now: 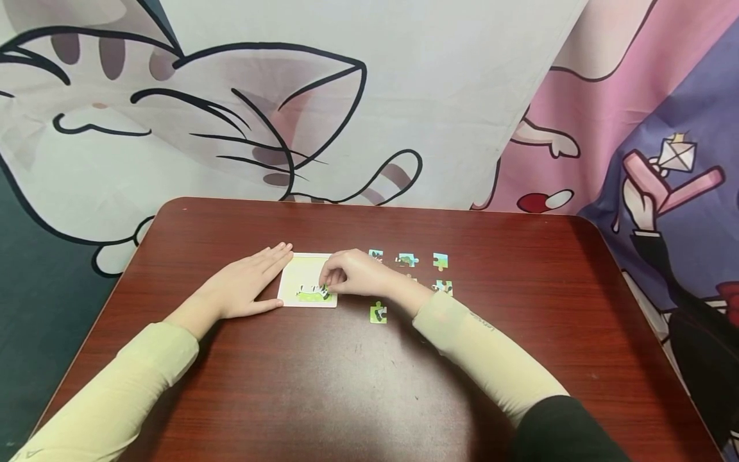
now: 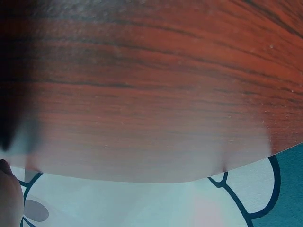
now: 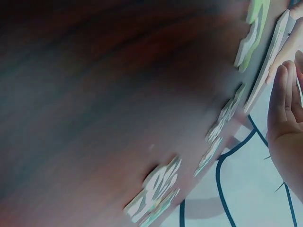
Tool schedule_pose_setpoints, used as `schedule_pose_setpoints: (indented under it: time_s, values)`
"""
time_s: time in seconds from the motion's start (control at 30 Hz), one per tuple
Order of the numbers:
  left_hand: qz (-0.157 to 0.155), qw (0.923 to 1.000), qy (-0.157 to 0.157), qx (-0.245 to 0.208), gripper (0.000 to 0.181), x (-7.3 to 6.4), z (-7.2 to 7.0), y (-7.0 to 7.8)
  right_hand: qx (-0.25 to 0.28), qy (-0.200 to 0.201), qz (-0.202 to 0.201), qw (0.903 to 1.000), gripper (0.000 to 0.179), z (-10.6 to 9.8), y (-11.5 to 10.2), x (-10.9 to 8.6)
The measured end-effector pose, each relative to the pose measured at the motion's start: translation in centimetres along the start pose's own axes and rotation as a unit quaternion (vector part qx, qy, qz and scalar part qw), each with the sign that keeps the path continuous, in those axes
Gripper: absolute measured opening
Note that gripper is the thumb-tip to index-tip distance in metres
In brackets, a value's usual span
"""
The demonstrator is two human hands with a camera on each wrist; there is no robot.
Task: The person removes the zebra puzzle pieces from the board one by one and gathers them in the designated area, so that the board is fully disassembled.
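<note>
A white puzzle board (image 1: 306, 266) lies flat, with joined pieces showing green grass and black-and-white stripes (image 1: 312, 294) along its lower part. My left hand (image 1: 245, 282) rests beside it with straight fingers, fingertips at the top left corner and thumb at the bottom left one. Over the board's right side, my right hand (image 1: 355, 273) has curled fingers and pinches a puzzle piece (image 1: 325, 292) at the right end of the joined strip. Its fingers partly cover that piece. In the right wrist view, my right hand (image 3: 286, 109) shows at the right edge, by the board (image 3: 270, 61).
Several loose puzzle pieces lie right of the board, among them a green one (image 1: 378, 312) nearest me, a blue-green one (image 1: 441, 261) and a striped one (image 1: 443, 287). My right wrist partly hides others. Behind the wooden table (image 1: 346, 385) hangs a cartoon cat cloth (image 1: 450, 115).
</note>
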State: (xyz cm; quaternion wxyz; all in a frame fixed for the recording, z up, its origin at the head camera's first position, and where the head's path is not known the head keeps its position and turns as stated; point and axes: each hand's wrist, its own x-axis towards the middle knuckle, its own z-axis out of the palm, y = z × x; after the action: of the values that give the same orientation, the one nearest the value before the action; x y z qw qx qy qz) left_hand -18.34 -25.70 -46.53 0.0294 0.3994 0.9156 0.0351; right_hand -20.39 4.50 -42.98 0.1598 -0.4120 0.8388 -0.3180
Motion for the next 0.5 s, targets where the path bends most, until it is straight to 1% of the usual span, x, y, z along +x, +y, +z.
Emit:
schedule_pose_setpoints:
  time_s: [0.23,0.5]
  values:
    - [0.003,1.0,0.003,0.0,0.092,0.0,-0.1,0.1,0.002,-0.006,0.01,0.9999,0.01,0.5,-0.4,1.2]
    - [0.002,1.0,0.003,-0.003,0.091,0.0,0.0,0.0,0.007,-0.028,0.024,0.9993,0.013,1.1,-0.7,2.9]
